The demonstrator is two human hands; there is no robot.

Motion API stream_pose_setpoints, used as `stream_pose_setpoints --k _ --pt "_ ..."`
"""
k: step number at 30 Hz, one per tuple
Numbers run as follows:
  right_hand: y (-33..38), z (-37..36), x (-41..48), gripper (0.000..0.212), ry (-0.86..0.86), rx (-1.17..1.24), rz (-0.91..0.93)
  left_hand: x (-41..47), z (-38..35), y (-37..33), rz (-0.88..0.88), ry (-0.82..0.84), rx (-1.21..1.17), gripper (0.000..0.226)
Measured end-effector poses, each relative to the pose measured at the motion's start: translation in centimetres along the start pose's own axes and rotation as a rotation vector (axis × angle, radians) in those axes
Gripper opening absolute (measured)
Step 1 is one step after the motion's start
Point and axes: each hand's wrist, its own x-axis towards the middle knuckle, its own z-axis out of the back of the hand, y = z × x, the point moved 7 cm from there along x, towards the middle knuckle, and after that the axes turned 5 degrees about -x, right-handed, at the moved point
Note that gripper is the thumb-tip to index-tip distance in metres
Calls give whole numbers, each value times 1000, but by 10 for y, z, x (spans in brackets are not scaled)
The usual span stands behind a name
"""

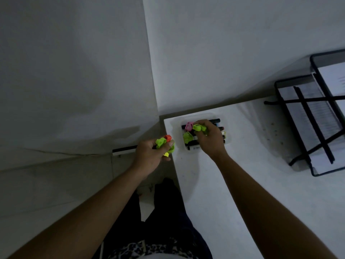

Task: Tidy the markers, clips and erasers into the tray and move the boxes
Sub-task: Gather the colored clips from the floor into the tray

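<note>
Several markers (216, 120) already in the tray (177, 128) — right hand (210, 142) pinching a green clip (198, 127) above it, left hand (149, 156) clutching more clips (160, 143).

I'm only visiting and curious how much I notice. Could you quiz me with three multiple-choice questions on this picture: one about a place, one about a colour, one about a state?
1. Where does the clear tray stand?
A) at the far left corner of the table
B) on the floor
C) on a shelf

2. What colour is the clip in the right hand?
A) blue
B) green
C) white

3. What is the left hand doing?
A) lying flat on the table
B) hanging empty
C) gripping several clips

Answers:
1 A: the tray sits right by the white table's corner.
2 B: the pinched clip above the markers is bright green.
3 C: its fingers curl round green and orange clips.
</note>
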Motion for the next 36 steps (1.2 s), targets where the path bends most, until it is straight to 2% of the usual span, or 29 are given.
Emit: stream_pose_setpoints --k 4,7,15,23,29,34,36 --pt "-9 2 10 27 1 -299 51 3 0 -2 1 4 16 25" --pt "-13 1 11 36 48 -400 106 9 0 -3 4 -12 22 26" --pt "-9 -6 4 33 109 -396 209 22 -19 -6 46 21 43 27" --pt "-11 4 7 20 40 -397 173 30 -29 -1 95 35 66 30" --pt "-18 18 4 17 -164 -340 86 31 -35 1 102 61 79 28" --pt "-6 -2 2 19 -116 -349 215 32 -39 2 92 69 95 18" --pt "-10 1 3 17 -151 -329 193 31 -40 1 85 75 97 15"
